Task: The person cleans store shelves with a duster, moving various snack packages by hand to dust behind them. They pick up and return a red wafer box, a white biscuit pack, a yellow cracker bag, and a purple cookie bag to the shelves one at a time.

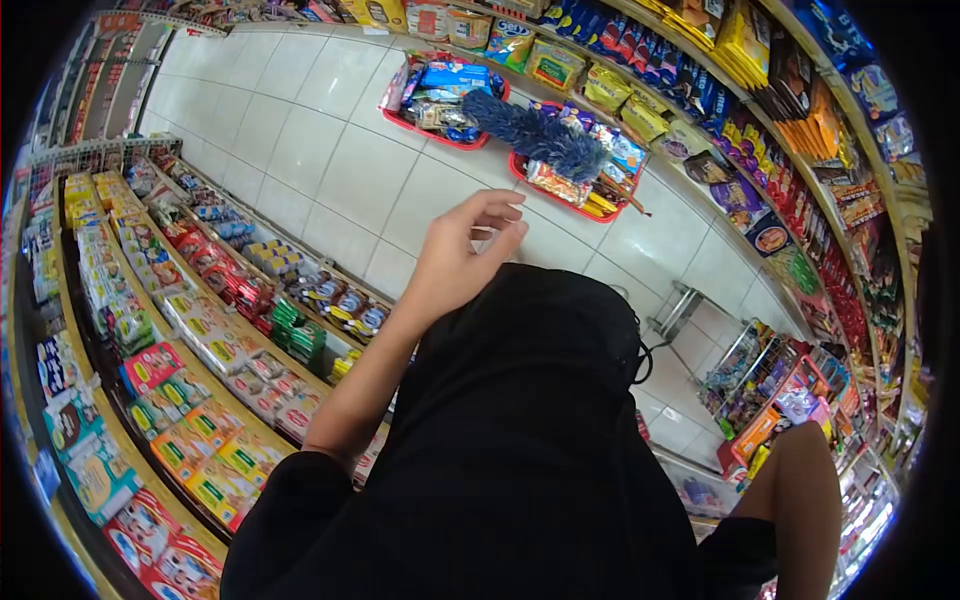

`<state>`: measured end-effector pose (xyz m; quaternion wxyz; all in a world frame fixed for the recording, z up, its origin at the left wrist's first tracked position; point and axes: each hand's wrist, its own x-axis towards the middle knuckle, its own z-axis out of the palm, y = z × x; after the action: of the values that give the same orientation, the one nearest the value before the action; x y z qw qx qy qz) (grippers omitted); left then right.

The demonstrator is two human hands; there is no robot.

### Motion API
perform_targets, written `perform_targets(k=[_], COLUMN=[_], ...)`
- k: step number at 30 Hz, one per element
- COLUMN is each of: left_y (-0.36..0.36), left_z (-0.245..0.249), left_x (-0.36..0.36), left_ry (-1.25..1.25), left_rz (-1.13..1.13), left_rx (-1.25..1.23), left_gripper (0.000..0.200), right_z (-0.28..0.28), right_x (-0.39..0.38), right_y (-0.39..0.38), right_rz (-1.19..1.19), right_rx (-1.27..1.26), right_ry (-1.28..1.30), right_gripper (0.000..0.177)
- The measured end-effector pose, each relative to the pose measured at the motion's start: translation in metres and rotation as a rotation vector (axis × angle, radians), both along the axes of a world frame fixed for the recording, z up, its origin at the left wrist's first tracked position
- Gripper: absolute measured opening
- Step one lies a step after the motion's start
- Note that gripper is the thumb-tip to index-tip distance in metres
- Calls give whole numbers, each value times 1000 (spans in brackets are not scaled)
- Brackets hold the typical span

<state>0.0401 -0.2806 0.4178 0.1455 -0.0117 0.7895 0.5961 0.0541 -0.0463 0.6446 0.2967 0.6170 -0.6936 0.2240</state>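
Observation:
My left hand [472, 250] hovers over the tiled floor, its fingers loosely curved, the thumb apart from them and nothing held. Just beyond it, two red baskets stand on the floor, filled with packaged snacks: a left basket [455, 142] and a right basket [608, 214]. A fluffy dark blue duster [540, 137] lies across both, its thin brown handle [628, 199] pointing right. My left hand is apart from the baskets and the duster. My right arm bends at the lower right, and its hand is out of view.
Low shelves with packaged goods [215, 355] run along the left. Taller snack shelves [780, 110] curve along the top and right. A metal-framed stool or rack [680, 312] stands at the right, near a wire basket of snacks [750, 365]. White tiles [320, 130] cover the floor.

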Motion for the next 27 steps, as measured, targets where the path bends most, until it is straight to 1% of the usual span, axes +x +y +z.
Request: perform_targets(k=[2,4,7,9,10,11,12,13,14,15,16,17,18,19,20,21,23,25,27], left_y=[-23,-34,-43,-37,-36,-35,-37,-39,-41,-36,-33,-33,-34,-34,-36,-37,-39,-43,-39], left_z=[4,3,-16,-42,-62,-86,-116,-150,-186,-216,-247,-279,-315,-353,-387,-412,-449,-482,-500], left_x=[-21,-42,-70,-73,-80,-88,-89,-88,-89,-92,-96,-87,-80,-76,-67,-61,-53,-44,-43], left_ry=[-9,-34,-34,-50,-33,-12,-79,-130,67,-220,-303,-422,-487,-541,-606,-614,-653,-694,-751], left_rz=[19,-12,-46,-57,-47,-35,-19,2,-50,6,54,91,106,132,168,161,144,175,214], left_rx=[24,15,22,43,45,41,-45,-133,-230,-103,-63,-31,9,47,80,48,-25,-4,-14], left_gripper=[27,27,26,26,26,27,27,27,26,25,25,26,26,27,27,27,28,28,30], right_z=[2,2,3,0,-13,-37,-74,-125,-194,-277,-365,-450,-518,-573,-617,-659,-717,-751,-770], right_x=[-13,-25,-42,-59,-67,-77,-85,-90,-98,-107,-113,-108,-105,-111,-119,-127,-147,-154,-154], right_y=[-14,-21,-25,-13,-4,7,15,19,20,14,3,8,12,17,24,31,46,61,74], right_rz=[-29,-56,-114,-241,-348,-513,-729,-985,-1200,-1319,-1336,-1311,-1324,-1316,-1399,-1471,-1578,-1579,-1523], right_rx=[-1,10,-23,-93,-148,-227,-314,-396,-448,-479,-580,-499,-342,-190,-13,172,425,550,476], right_ry=[4,14,15,-18,-68,-191,-390,-657,-936,-1163,-1285,-1311,-1228,-1138,-1067,-997,-835,-751,-843], right_gripper=[24,23,22,21,21,21,21,21,21,21,12,19,27,36,41,47,43,35,31])
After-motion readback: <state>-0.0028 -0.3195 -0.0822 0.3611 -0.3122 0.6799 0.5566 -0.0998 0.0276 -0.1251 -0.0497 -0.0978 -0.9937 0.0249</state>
